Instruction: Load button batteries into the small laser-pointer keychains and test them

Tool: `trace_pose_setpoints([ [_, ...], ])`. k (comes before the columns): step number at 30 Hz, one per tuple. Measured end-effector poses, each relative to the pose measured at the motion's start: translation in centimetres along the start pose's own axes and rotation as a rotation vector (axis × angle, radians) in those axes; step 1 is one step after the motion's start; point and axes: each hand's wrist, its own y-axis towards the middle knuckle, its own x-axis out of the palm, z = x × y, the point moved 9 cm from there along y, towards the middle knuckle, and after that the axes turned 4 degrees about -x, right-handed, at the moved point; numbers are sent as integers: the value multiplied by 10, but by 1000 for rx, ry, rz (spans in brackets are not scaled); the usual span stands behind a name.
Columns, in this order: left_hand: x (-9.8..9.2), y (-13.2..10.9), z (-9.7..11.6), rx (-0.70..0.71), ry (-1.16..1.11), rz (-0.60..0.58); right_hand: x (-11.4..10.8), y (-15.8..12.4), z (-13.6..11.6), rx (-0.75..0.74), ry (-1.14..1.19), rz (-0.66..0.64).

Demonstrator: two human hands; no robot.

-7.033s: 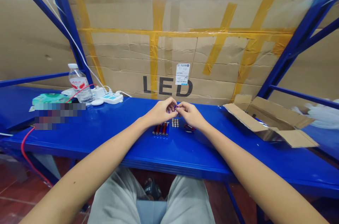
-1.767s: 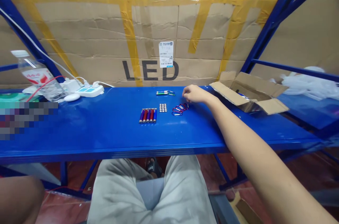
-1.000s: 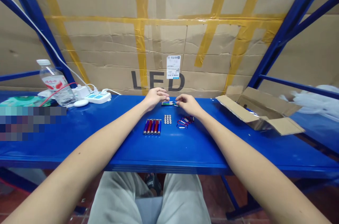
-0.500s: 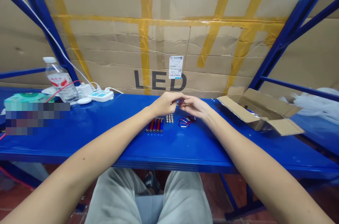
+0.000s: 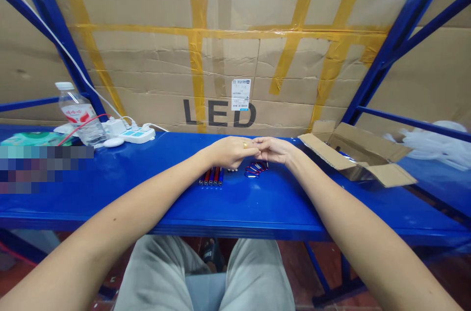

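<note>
My left hand (image 5: 231, 152) and my right hand (image 5: 274, 150) meet above the blue table, fingertips pressed together. Both have their fingers closed; anything between them is hidden. Below my left hand lies a row of several slim red and blue metal tubes (image 5: 211, 177), their upper ends covered by the hand. Small silvery button cells (image 5: 232, 170) show only in part just under the same hand. Several red and blue carabiner clips (image 5: 256, 168) lie in an overlapping group on the table, below my right hand.
An open cardboard box (image 5: 353, 151) with small items inside stands to the right. At left are a water bottle (image 5: 81, 117), a white power strip (image 5: 138, 134) with cables, and a green packet (image 5: 35, 139). A large taped carton (image 5: 154, 70) walls off the back of the table (image 5: 235, 208).
My left hand has turned and lowered, its back now facing up and covering most of the button cells. The fingertips of both hands have come closer together. The view has shifted slightly.
</note>
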Motion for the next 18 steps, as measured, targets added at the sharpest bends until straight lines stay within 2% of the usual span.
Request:
trace_pose_setpoints([
  [2,3,1,-10,-78,36,-27,-3,2,2,40,54,37],
  [5,8,-6,-45,-333,104,-88,-16,5,-8,-50,107,196],
  [7,13,-18,-71,-487,104,-119,-27,4,-14,-124,77,337],
  [10,24,-36,-100,-595,77,-153,-37,2,-16,-163,-61,472],
  [14,46,-50,-117,-625,22,-240,-35,7,-19,-252,-196,481],
  [18,53,-49,-115,-635,-61,-265,-29,11,-18,-297,-176,426],
])
